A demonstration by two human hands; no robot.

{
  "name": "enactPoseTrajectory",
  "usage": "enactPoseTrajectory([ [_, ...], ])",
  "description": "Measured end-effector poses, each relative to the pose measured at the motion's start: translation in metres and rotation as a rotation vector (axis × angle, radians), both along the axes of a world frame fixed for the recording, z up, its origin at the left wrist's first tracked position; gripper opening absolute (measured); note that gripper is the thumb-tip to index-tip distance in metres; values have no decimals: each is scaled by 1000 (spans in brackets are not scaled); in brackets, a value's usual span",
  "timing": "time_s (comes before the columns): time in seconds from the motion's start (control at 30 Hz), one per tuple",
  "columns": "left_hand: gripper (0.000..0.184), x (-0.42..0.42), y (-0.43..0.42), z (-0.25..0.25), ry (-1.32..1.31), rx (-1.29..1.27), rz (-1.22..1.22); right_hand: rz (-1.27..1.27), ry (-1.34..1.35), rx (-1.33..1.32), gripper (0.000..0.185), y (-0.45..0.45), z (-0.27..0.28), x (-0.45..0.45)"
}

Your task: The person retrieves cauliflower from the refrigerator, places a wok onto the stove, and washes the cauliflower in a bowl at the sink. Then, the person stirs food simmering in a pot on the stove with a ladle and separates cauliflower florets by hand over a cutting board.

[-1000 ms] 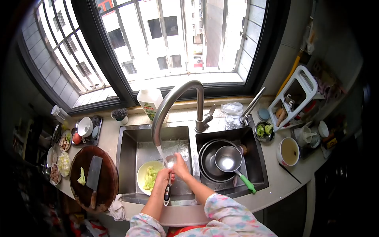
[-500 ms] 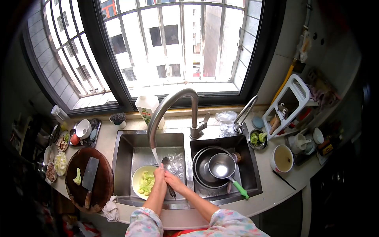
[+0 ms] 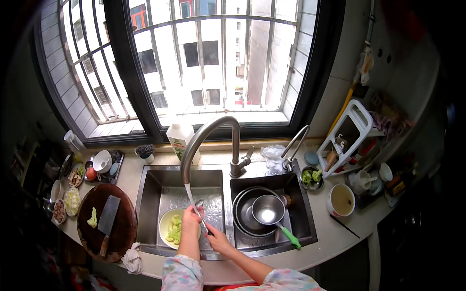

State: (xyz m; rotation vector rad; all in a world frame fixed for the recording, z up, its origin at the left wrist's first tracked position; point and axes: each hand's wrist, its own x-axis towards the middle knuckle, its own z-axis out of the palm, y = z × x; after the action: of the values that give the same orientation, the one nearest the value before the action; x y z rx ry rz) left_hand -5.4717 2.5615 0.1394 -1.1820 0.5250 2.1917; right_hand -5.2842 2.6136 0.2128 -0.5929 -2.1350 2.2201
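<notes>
1. With right hand (image 3: 219, 242), gripping a spoon (image 3: 203, 222) by its dark handle, lower than half a second ago, now apart from left hand (image 3: 192, 215).
2. With left hand, reaching under running water (image 3: 190, 195) at the spoon's far end, no longer clearly visible; cannot tell whether clamped.
3. Holding the spoon slantwise over the left sink (image 3: 213, 186), near a pale bowl (image 3: 164, 226) of greens (image 3: 173, 232).

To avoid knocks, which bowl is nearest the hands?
The pale bowl holding greens, in the left sink basin beside the left hand. The others, like the liquid-filled bowl on the right-hand counter, are outside that basin, farther off.
</notes>
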Motion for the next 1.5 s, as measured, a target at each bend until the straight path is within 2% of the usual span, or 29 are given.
enactPoseTrajectory([
  [0.07,20,13,3,28,-6,9,-30,10,-58,-71,52,5,16,7],
  [0.13,18,9,3,22,-25,13,-37,18,-160,-232,51,12,39,9],
  [0.3,21,23,1,23,106,-53,-174,32,-160,-346,45,18,54,10],
  [0.33,27,24,1,22,147,-63,-160,24,-168,-372,43,19,58,7],
  [0.37,29,22,0,21,133,-127,-149,38,-168,-370,39,20,60,4],
  [0.43,32,31,-4,56,179,-59,-193,44,-167,-366,28,18,62,-1],
  [0.57,35,30,-11,59,209,39,-213,34,-187,-414,20,11,52,-17],
  [0.67,32,35,-12,57,292,23,-249,-21,-208,-396,20,9,45,-23],
  [0.7,28,37,-13,51,305,25,-267,14,-226,-286,25,11,41,-23],
  [0.8,28,43,-12,39,393,-59,-247,-18,-103,378,33,7,25,-25],
  [0.9,17,51,-3,49,659,-402,-93,52,-157,762,43,3,49,-18],
  [0.93,14,55,0,61,745,-516,-36,59,-137,767,43,0,53,-15],
  [0.97,11,56,4,69,722,-565,21,68,-118,775,44,-2,56,-10],
  [1.0,12,54,3,67,723,-581,-17,80,-98,782,44,-4,55,-6],
  [1.1,18,51,-2,64,679,-651,-68,41,76,558,52,-10,31,0],
  [1.2,20,48,-5,60,601,-717,-141,-11,204,488,58,-12,20,3],
  [1.3,21,51,-4,63,502,-618,-155,64,7,178,60,-4,36,4],
  [1.4,21,50,0,55,547,-553,-232,-1,-121,-148,59,0,38,-1],
  [1.5,18,55,-1,53,527,-480,-242,-43,-137,-226,57,5,37,-6],
])
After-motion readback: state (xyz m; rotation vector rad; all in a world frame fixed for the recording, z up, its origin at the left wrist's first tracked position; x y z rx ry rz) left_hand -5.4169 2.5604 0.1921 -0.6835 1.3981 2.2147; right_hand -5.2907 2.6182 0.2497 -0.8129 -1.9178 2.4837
